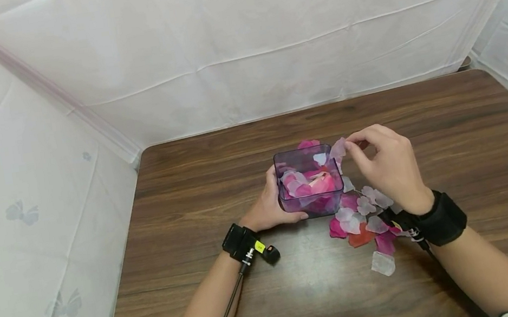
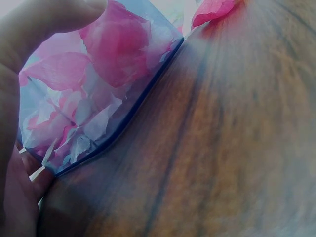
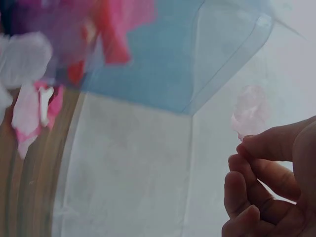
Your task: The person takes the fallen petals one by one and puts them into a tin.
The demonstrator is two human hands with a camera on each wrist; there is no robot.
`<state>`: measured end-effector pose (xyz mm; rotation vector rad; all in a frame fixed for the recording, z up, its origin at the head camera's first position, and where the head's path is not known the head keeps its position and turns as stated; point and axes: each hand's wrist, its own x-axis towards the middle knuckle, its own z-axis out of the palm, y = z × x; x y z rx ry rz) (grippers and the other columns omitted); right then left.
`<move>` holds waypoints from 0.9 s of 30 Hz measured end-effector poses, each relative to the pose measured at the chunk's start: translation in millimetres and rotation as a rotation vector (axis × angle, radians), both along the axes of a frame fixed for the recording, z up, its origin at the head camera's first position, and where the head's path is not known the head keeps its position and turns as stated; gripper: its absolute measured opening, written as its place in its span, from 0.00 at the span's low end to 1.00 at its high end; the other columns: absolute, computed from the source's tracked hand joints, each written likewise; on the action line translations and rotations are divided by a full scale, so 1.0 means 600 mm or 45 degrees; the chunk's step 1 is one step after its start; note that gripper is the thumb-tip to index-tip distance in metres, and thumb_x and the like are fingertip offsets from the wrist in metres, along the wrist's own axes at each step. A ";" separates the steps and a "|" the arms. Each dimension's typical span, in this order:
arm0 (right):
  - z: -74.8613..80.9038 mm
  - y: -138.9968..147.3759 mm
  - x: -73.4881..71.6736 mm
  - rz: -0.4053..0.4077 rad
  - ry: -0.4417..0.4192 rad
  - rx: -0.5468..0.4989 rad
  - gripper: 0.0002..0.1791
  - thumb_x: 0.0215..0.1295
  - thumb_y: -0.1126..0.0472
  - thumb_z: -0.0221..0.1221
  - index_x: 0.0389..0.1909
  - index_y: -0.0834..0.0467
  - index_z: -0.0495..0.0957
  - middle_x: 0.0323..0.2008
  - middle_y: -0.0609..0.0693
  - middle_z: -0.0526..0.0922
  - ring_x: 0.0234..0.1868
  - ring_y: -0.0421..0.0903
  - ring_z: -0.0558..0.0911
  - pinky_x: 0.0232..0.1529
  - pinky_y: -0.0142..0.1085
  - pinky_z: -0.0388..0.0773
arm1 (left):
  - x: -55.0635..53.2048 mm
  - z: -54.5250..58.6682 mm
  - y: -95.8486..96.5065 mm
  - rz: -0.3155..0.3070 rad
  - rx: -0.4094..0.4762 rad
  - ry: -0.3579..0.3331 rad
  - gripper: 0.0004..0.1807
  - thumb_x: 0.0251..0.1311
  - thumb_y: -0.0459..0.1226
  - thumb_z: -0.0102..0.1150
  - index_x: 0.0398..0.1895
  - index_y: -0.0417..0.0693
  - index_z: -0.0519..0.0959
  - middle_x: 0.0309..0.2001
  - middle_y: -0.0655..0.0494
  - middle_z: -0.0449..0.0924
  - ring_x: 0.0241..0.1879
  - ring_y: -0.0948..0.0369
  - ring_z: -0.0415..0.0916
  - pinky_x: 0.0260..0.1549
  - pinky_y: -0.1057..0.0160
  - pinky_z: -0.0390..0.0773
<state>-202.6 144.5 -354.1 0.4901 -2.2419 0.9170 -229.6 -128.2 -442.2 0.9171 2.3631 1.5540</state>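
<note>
My left hand grips a clear purple box from its left side, thumb along the near wall. Pink, white and red fabric petals partly fill the box. In the left wrist view the thumb crosses the see-through wall, with crumpled petals behind it. Just right of the box rim, my right hand pinches a pale pink petal between thumb and forefinger. The right wrist view shows this petal standing up from the fingertips, beside the box's corner.
A loose heap of white, pink and red petals lies on the wooden table, right of the box and partly under the right wrist. One white petal lies nearest me. Another pink petal shows behind the box. White sheeting surrounds the table.
</note>
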 end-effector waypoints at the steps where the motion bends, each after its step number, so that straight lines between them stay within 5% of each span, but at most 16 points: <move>1: 0.001 -0.004 0.004 0.023 0.009 0.006 0.05 0.61 0.69 0.69 0.37 0.65 0.85 0.32 0.56 0.84 0.34 0.49 0.80 0.32 0.29 0.66 | -0.003 -0.006 -0.001 0.007 -0.011 0.000 0.67 0.37 0.32 0.84 0.74 0.46 0.42 0.67 0.48 0.60 0.67 0.56 0.61 0.69 0.54 0.60; 13: -0.004 -0.044 0.024 0.163 -0.051 0.122 0.08 0.57 0.66 0.72 0.37 0.61 0.86 0.34 0.52 0.84 0.34 0.47 0.78 0.33 0.38 0.77 | 0.021 0.048 0.001 -0.032 0.008 0.008 0.62 0.41 0.31 0.81 0.72 0.35 0.43 0.67 0.38 0.59 0.67 0.47 0.61 0.68 0.49 0.62; 16: -0.006 -0.048 0.027 0.176 -0.060 0.157 0.08 0.57 0.66 0.73 0.36 0.61 0.86 0.34 0.52 0.84 0.33 0.46 0.77 0.32 0.39 0.78 | 0.017 0.039 0.002 -0.032 -0.003 0.011 0.63 0.41 0.31 0.81 0.72 0.36 0.43 0.67 0.38 0.58 0.67 0.47 0.60 0.68 0.47 0.61; 22: -0.008 -0.052 0.029 0.186 -0.058 0.196 0.07 0.57 0.65 0.73 0.35 0.59 0.86 0.34 0.51 0.83 0.35 0.45 0.76 0.31 0.38 0.76 | -0.005 -0.011 -0.001 -0.006 -0.013 0.033 0.67 0.38 0.35 0.84 0.74 0.46 0.42 0.69 0.47 0.58 0.68 0.54 0.60 0.69 0.52 0.60; 27: -0.009 -0.056 0.029 0.207 -0.068 0.210 0.06 0.57 0.65 0.72 0.36 0.59 0.87 0.35 0.52 0.84 0.37 0.46 0.76 0.31 0.39 0.77 | -0.010 -0.018 -0.004 -0.005 0.011 0.083 0.66 0.36 0.37 0.85 0.73 0.48 0.44 0.68 0.52 0.60 0.67 0.59 0.61 0.69 0.57 0.61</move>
